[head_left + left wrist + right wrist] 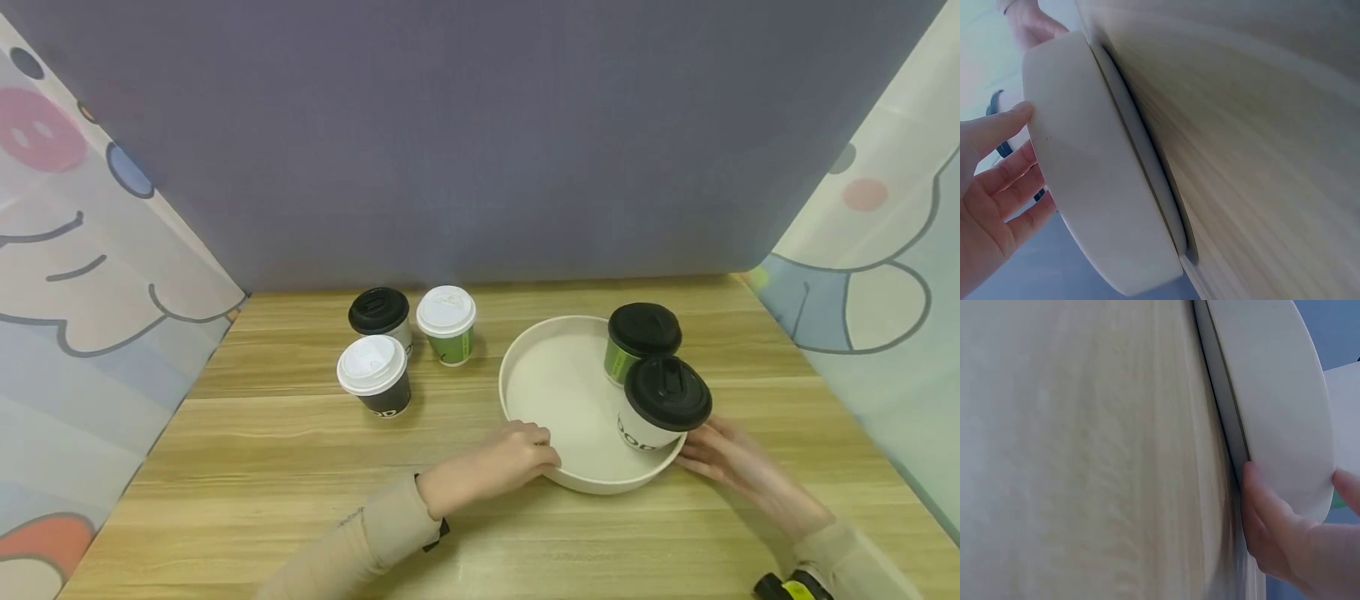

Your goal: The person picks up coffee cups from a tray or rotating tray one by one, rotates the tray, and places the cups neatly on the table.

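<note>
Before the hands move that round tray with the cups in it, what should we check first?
1. Left hand on the tray rim: ok, its fingers rest against the near left edge.
2. Right hand on the tray: ok, it touches the near right edge.
3. Fingers curled under the tray: cannot tell.
4. Cups upright: ok, the green cup and the white cup both stand, black lids on.
5. Load balanced: not ok, both cups sit on the tray's right side.
6. Three cups on the table clear of the tray: ok, they stand apart to its left.
</note>
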